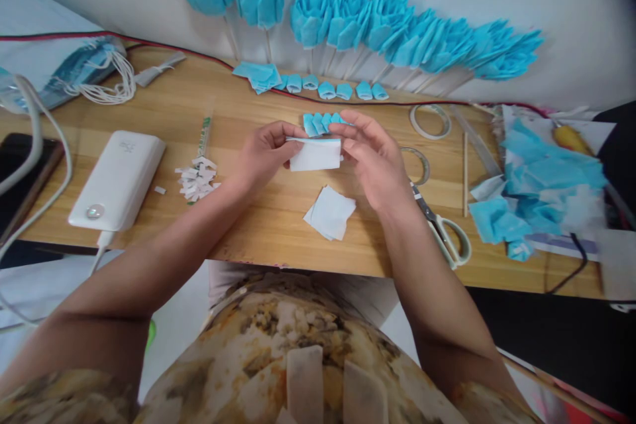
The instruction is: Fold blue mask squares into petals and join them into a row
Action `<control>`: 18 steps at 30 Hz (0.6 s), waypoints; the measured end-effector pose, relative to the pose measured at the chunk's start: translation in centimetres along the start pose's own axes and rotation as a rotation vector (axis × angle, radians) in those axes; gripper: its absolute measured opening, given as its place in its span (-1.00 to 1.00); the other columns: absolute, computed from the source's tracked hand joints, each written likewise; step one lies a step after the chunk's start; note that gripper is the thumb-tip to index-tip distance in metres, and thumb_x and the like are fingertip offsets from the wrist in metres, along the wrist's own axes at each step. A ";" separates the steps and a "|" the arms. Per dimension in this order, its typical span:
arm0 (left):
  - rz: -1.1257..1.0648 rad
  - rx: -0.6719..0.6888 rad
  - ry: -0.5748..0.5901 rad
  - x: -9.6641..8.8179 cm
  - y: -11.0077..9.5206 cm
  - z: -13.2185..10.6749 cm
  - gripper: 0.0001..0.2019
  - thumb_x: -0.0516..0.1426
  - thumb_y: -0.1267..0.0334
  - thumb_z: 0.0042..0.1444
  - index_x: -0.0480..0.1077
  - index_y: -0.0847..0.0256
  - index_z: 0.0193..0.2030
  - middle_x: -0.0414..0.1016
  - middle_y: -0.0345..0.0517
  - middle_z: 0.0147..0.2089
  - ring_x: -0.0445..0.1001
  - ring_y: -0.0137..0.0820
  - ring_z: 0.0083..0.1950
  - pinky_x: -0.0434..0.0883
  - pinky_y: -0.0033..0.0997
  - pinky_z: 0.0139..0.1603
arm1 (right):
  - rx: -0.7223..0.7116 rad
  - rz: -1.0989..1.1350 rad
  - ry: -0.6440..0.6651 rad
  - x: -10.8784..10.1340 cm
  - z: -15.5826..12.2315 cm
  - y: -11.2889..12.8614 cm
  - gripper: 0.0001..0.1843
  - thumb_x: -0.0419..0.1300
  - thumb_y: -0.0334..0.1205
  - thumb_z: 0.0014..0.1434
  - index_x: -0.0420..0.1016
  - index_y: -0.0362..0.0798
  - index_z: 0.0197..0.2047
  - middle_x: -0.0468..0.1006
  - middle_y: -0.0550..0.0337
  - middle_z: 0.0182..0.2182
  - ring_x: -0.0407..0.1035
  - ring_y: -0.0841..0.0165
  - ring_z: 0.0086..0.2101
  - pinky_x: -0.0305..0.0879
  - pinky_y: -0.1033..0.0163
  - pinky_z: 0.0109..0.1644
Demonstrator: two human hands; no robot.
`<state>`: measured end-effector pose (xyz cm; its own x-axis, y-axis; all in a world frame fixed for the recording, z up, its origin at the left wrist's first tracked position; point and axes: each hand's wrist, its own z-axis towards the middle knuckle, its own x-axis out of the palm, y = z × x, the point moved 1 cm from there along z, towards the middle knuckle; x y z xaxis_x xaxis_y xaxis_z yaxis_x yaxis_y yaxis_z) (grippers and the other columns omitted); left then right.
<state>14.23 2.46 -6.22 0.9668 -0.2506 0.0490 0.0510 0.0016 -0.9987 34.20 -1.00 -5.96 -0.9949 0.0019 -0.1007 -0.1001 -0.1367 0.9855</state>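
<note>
Between my two hands is a small folded piece of white fabric point(315, 155) with a blue edge along its top. My left hand point(271, 152) pinches its left end between thumb and fingers. At its right end my right hand point(373, 156) has thumb and fingers close round the edge; a small white bit shows by the thumb. Just behind lies a row of folded blue pieces point(320, 123), partly hidden by the right fingers. Nearer me, a few loose white squares point(332, 213) lie stacked unevenly on the wooden table point(258, 232).
Blue fabric flowers point(348, 16) on sticks lean along the wall. Scissors point(442, 228), tape rolls point(430, 120) and a thin stick point(466, 172) lie to the right, beside crumpled blue scraps point(551, 172). On the left are a white power bank point(116, 179) and white paper bits point(197, 179).
</note>
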 end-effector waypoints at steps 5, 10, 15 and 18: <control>-0.008 -0.005 -0.005 0.0 0.2 -0.1 -0.93 0.25 0.40 0.07 0.52 0.21 -0.28 0.55 -0.20 -0.35 0.41 -0.52 -0.45 0.35 -0.50 -0.44 | -0.070 -0.171 0.101 0.0 -0.2 0.7 -0.47 0.37 -0.06 0.15 0.49 0.20 0.20 0.60 0.16 0.16 0.44 0.13 0.22 0.52 -0.03 0.17; -0.022 0.012 -0.008 -0.1 0.5 0.0 -0.91 0.24 0.42 0.10 0.53 0.21 -0.24 0.51 -0.21 -0.40 0.40 -0.50 -0.46 0.34 -0.48 -0.42 | -0.104 -0.256 0.127 0.2 -0.4 0.9 -0.47 0.38 -0.14 0.16 0.49 0.21 0.20 0.60 0.17 0.17 0.43 0.12 0.23 0.49 -0.06 0.20; -0.048 0.009 -0.058 -0.4 0.6 0.1 -0.91 0.26 0.37 0.10 0.54 0.20 -0.23 0.50 -0.22 -0.41 0.38 -0.51 -0.45 0.36 -0.51 -0.42 | -0.074 -0.162 0.187 -0.1 -0.4 1.3 -0.43 0.35 0.01 0.20 0.43 0.25 0.27 0.58 0.17 0.18 0.45 0.14 0.20 0.51 -0.02 0.18; -0.063 0.000 -0.054 -0.4 0.8 0.2 -0.92 0.29 0.32 0.09 0.53 0.19 -0.25 0.50 -0.21 -0.40 0.39 -0.51 -0.44 0.37 -0.51 -0.42 | -0.041 -0.107 0.208 -0.1 -0.3 1.1 -0.38 0.34 0.11 0.19 0.40 0.26 0.29 0.59 0.17 0.13 0.47 0.14 0.16 0.51 -0.02 0.16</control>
<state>13.94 2.73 -6.99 0.9738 -0.1976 0.1123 0.1120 -0.0124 -0.9936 34.18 -1.45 -4.93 -0.9543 -0.1853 -0.2344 -0.1999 -0.1870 0.9618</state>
